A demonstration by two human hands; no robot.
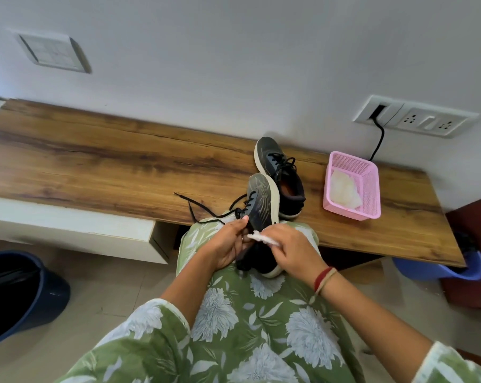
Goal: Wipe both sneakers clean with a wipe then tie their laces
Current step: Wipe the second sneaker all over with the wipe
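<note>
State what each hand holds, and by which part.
The left hand grips the nearer sneaker around its middle; the right hand pinches a white wipe by one end.

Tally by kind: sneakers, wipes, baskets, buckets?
Dark grey white-soled sneakers: 2 (held sneaker; other sneaker on wooden desk)
White wipe in right hand: 1
Pink plastic mesh basket: 1 (white wad inside uncounted)
Blue plastic buckets: 2 (navy bucket; periwinkle bucket)
Total: 6
</note>
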